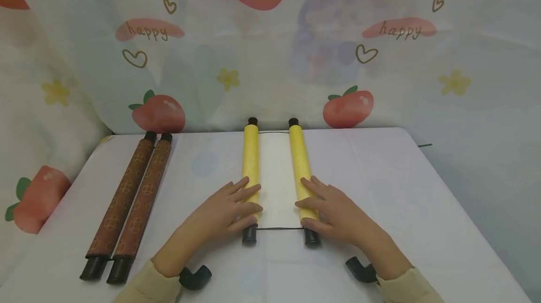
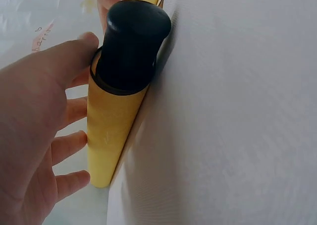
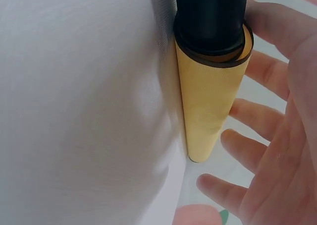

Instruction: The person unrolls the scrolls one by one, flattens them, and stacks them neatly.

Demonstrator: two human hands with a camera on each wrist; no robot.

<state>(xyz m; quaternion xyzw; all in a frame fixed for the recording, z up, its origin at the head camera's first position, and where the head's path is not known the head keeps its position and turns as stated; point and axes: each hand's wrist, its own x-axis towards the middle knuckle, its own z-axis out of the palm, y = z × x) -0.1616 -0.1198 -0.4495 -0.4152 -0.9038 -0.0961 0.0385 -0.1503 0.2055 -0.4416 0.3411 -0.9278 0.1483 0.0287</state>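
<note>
A yellow scroll (image 1: 251, 152) lies partly unrolled at the table's middle, a strip of its white sheet (image 1: 275, 176) bare between two rolls. Black knobs (image 1: 312, 237) stick out at the roll ends. My left hand (image 1: 230, 206) rests its spread fingers over the near part of the left roll. On the right roll (image 1: 299, 152), the fingers of my right hand (image 1: 334, 209) lie across in the same way. Both wrist views show the fingers fairly straight along the roll's top, the left thumb (image 2: 88, 40) near the black knob. Neither hand curls round a roll.
Two brown patterned scroll rolls (image 1: 127, 199) with black ends lie side by side at the table's left. Black bent pieces (image 1: 195, 278) show at both wrists. Behind the white-covered table (image 1: 380, 176) hangs a printed cloth (image 1: 262, 49) with fruit and hearts.
</note>
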